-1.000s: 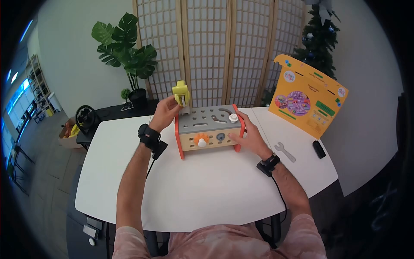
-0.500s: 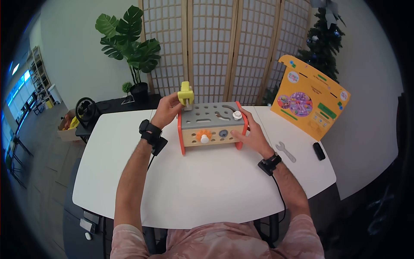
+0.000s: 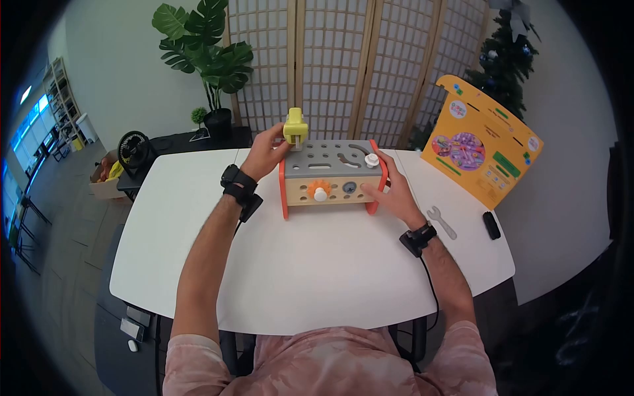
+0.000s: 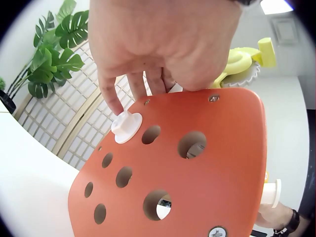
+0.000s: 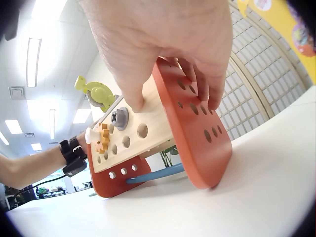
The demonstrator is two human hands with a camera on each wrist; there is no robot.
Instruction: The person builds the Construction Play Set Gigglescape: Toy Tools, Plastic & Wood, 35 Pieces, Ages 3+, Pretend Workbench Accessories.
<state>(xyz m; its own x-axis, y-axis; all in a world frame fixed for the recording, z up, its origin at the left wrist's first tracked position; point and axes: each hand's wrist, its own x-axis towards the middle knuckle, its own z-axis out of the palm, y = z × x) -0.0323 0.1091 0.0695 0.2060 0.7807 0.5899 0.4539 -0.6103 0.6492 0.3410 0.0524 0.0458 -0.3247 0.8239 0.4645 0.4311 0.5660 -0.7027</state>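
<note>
A toy workbench (image 3: 335, 191) with a grey top, wooden front and red side panels stands upright on the white table. My left hand (image 3: 265, 154) grips its left end, palm over the panel's upper edge; in the left wrist view a fingertip touches a white knob (image 4: 127, 127). Beside that hand a yellow-green toy saw (image 3: 295, 125) stands above the top's left corner. My right hand (image 3: 398, 197) holds the right end, thumb on the wooden front (image 5: 157, 121) and fingers over the red panel (image 5: 185, 133). An orange gear (image 3: 319, 189) and a grey screw (image 5: 118, 119) sit on the front.
A grey toy wrench (image 3: 441, 223) and a black object (image 3: 491, 226) lie on the table (image 3: 297, 264) at the right. Behind them stands a yellow box (image 3: 482, 142). A black fan (image 3: 134, 150) and a potted plant (image 3: 217, 123) are at the back left.
The workbench and both hands have shifted slightly away from the near table edge, while the head view has also moved. Both hands keep their holds at the two ends.
</note>
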